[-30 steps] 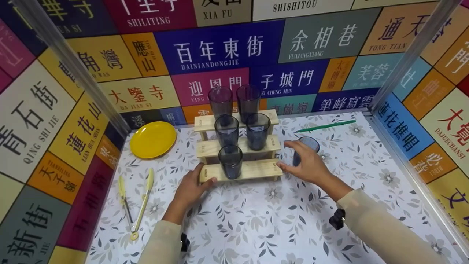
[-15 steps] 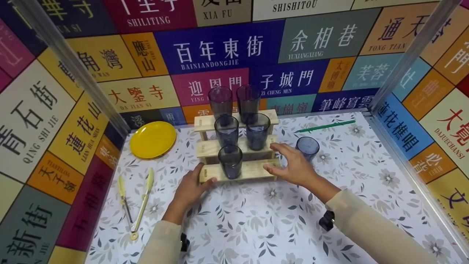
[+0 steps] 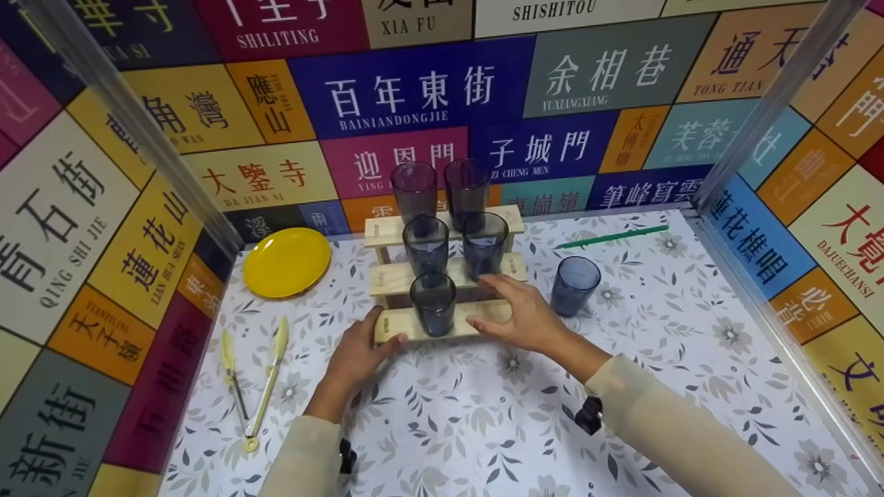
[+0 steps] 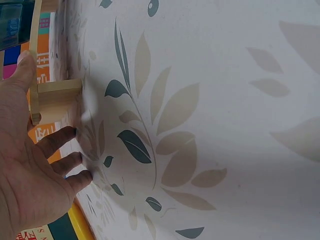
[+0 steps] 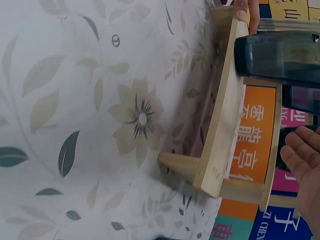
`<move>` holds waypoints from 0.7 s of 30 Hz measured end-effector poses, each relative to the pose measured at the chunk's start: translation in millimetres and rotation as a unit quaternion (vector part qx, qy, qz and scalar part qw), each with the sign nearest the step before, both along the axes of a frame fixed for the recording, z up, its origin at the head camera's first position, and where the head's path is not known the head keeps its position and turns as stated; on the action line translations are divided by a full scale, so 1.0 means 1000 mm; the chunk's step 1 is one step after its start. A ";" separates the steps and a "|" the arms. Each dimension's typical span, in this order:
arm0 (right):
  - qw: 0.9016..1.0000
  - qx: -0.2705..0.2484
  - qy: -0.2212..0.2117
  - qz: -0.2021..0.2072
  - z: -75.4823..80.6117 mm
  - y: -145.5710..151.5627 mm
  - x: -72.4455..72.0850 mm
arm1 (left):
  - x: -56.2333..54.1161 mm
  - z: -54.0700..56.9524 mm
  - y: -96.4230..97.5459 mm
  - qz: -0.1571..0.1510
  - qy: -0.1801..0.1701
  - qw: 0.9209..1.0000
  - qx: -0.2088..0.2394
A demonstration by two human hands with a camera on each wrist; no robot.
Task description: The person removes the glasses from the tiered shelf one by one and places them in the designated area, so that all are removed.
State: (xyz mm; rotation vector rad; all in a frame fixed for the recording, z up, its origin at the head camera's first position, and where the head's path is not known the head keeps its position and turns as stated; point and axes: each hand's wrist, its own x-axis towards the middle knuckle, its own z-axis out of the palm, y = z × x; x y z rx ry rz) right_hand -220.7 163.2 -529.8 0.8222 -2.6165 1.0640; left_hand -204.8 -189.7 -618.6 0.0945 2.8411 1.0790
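Observation:
A three-tier wooden rack stands on the table, with two dark glasses on its top tier and two on the middle tier. One dark glass is upright toward the left of the lowest tier. My left hand grips that tier's left end, its thumb on the shelf in the left wrist view and several fingers spread below. My right hand hovers at the right part of the lowest tier, thumb and fingers apart with nothing between them. To its right a separate bluish glass stands upright on the table.
On the left lie a yellow plate and spread tongs. A green stick-like pencil shape lies at the back right. Panels with printed characters wall in the patterned tabletop at the back and sides.
My right hand has moved left, away from the separate glass and over the lowest tier, leaving that glass standing in full view. My left hand has stayed at the rack's left end.

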 end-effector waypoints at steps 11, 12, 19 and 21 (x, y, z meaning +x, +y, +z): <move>1.000 0.003 -0.013 -0.008 0.001 -0.036 0.000 | -0.001 -0.001 -0.001 0.002 -0.002 1.000 0.006; 1.000 0.006 -0.015 -0.011 0.001 -0.038 0.000 | -0.001 -0.001 -0.001 0.003 -0.003 1.000 0.006; 0.999 0.006 -0.036 -0.016 0.001 -0.053 -0.001 | -0.002 -0.003 0.000 0.002 0.001 1.000 0.009; 0.999 0.003 -0.034 -0.017 0.002 -0.057 -0.001 | -0.002 -0.003 -0.001 0.000 0.002 1.000 0.007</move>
